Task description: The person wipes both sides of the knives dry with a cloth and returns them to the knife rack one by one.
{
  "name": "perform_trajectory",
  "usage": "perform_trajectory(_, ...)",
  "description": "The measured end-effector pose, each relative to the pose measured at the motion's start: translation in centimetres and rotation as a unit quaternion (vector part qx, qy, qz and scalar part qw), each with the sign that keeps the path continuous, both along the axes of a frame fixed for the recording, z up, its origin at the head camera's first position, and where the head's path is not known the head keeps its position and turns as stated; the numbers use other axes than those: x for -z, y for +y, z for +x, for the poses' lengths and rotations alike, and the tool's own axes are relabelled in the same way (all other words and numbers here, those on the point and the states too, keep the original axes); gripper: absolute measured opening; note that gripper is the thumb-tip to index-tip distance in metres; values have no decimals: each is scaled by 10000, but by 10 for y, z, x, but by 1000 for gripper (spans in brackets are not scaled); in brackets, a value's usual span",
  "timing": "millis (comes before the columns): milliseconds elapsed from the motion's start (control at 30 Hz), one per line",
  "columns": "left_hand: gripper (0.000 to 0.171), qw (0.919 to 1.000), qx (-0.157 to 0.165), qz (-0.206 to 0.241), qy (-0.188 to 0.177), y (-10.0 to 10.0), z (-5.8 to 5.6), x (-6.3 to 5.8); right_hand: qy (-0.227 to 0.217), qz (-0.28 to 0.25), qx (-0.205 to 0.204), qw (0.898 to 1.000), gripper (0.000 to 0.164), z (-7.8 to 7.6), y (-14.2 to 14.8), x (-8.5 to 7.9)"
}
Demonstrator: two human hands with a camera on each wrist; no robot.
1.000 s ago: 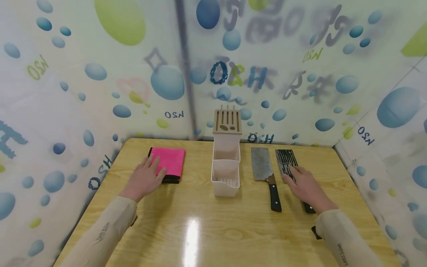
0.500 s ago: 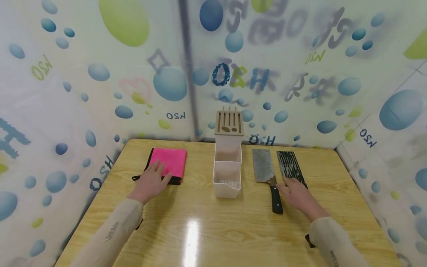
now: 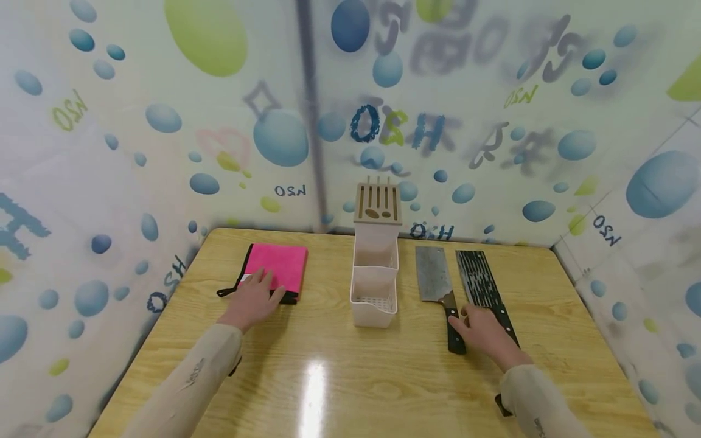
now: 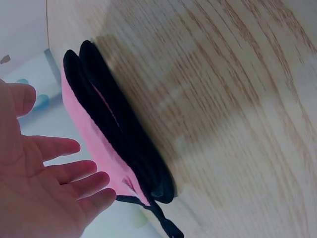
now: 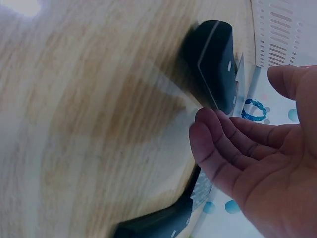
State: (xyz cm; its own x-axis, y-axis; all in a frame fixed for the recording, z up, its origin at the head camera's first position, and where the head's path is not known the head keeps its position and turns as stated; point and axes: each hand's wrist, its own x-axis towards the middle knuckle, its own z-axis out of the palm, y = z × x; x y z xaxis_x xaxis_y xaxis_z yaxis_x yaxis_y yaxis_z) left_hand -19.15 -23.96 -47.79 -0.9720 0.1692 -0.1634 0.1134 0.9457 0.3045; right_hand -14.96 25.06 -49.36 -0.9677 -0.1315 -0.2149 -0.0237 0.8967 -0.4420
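A folded pink cloth with black edging and a black loop lies on the left. My left hand hovers at its near edge, fingers spread; the left wrist view shows the palm holding nothing. A cleaver with a black handle lies right of centre. To its right is a second broad knife, its blade striped black. Between the two handles is my right hand, thumb by the cleaver's handle. In the right wrist view its fingers bend loosely without closing round either handle.
A white utensil holder with a beige slotted top stands mid-table near the back, between cloth and cleaver. The wooden table meets a patterned wall covering at its back and sides.
My right hand has moved left and nearer to me, from over the striped knife to beside the cleaver's handle. The left hand has drawn back slightly, uncovering the cloth's loop.
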Motion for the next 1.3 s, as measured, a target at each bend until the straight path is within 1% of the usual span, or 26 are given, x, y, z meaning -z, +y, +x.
perform_trajectory(100,69,10000,-91,-32,-17,1,-2,2,78,25,25,10000,33,2,-2,4)
perform_trajectory(200,68,9999,-148,-31,69,2,-4,6,12,-24,102,9999,32,5,-4,7)
perform_trajectory(367,63,9994,-167,-60,296,4,-8,14,-191,-109,277,9994,34,7,-6,11)
perform_trajectory(533,64,9983,-346,-182,424,8,-13,22,-385,-94,440,9982,36,6,-7,13)
perform_trajectory(800,55,9955,-381,-579,649,12,-27,34,-579,-134,545,9967,38,1,-7,15)
perform_trajectory(1100,56,9901,-356,-845,1063,11,-32,38,-552,-184,475,9972,40,-1,-6,21)
perform_trajectory(1200,55,9903,-388,-874,1004,13,-35,33,-557,-177,498,9970,41,-1,-5,21)
perform_trajectory(1300,55,9916,-438,-910,805,17,-39,29,-527,-201,540,9969,41,-1,-4,21)
